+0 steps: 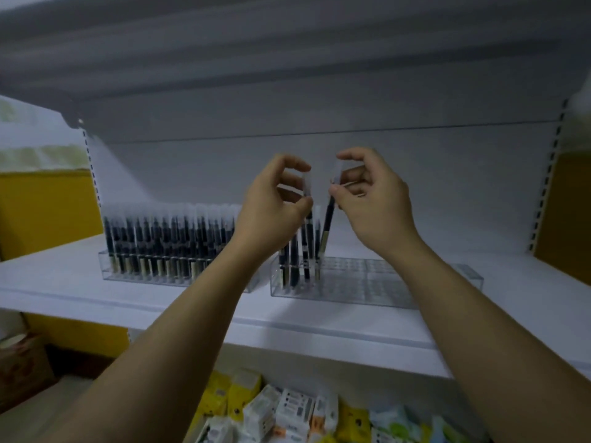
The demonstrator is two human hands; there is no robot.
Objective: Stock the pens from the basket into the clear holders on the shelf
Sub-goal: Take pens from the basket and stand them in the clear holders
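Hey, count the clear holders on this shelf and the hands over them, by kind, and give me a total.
Clear holders: 2 (left holder, right holder)
Hands: 2 (left hand on the upright pen, right hand on the tilted pen)
Total: 4

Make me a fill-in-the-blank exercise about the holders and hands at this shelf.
The holder on the left is ___ of pens.
The holder on the right has pens only at its ___ end.
The right hand pinches a tilted ___ above that holder.
Missing words: full; left; pen.
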